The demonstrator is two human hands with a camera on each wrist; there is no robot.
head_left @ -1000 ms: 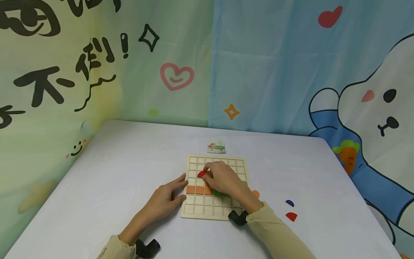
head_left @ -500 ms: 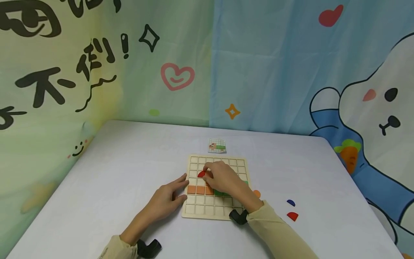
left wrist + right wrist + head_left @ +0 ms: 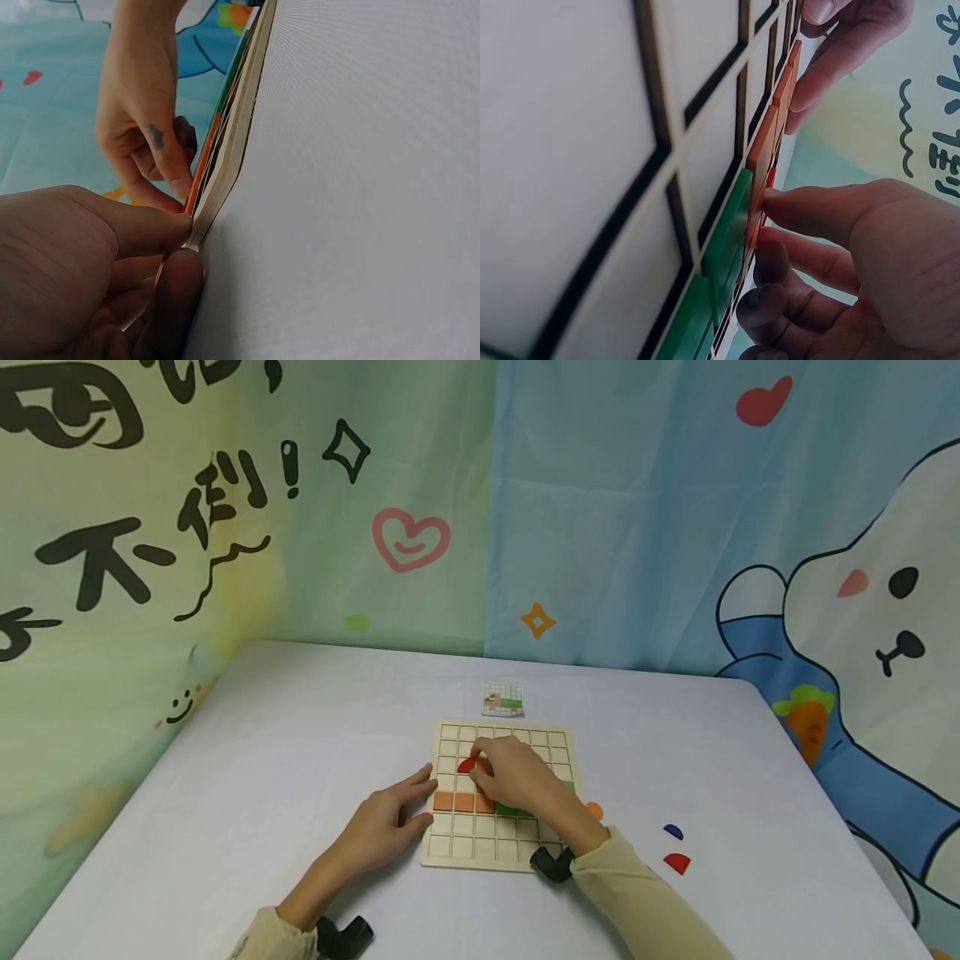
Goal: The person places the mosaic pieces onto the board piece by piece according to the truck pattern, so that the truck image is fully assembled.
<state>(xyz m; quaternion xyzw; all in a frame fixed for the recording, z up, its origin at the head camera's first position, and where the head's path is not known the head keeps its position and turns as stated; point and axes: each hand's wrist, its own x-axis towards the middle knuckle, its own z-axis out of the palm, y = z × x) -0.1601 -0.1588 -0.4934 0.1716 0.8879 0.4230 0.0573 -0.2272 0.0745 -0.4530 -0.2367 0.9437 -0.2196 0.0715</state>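
Note:
A wooden grid board (image 3: 461, 852) lies on the table. My left hand (image 3: 378, 825) rests at its left edge, thumb and fingertips touching the rim. Over the board's middle, my right hand (image 3: 517, 772) pinches a small orange piece (image 3: 483, 767) between thumb and fingers, low at the grid; its shape is mostly hidden. Just left of those fingertips sits a red curved piece (image 3: 467, 765). Orange square tiles (image 3: 453, 802) form a row at the left, and green tiles (image 3: 727, 240) follow on the right, partly covered by the right hand and forearm.
A small pattern card (image 3: 502, 700) lies behind the board. To the right are an orange round piece (image 3: 594, 811), a blue half-round piece (image 3: 673, 832) and a red wedge (image 3: 677, 863). A printed curtain (image 3: 600, 527) stands behind the white table (image 3: 225, 777).

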